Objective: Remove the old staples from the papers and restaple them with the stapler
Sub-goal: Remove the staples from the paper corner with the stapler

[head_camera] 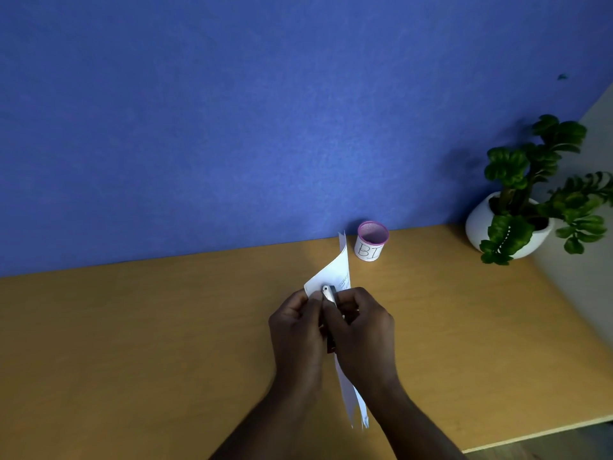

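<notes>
Both hands, left hand [295, 323] and right hand [361, 330], grip papers [335, 273] and a metal tool [329, 293] above the desk [132, 343].

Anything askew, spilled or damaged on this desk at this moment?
Nothing spilled or broken. The papers are held nearly edge-on between the left hand and right hand, bowed rather than flat. The right hand grips a metal tool at their corner. The pink-rimmed cup and potted plant stand upright.

My wooden desk [166, 343] carries a pink-rimmed mesh cup [372, 241] just beyond my right hand [360, 330], and a white potted plant [517, 224] far off to that hand's right.
</notes>
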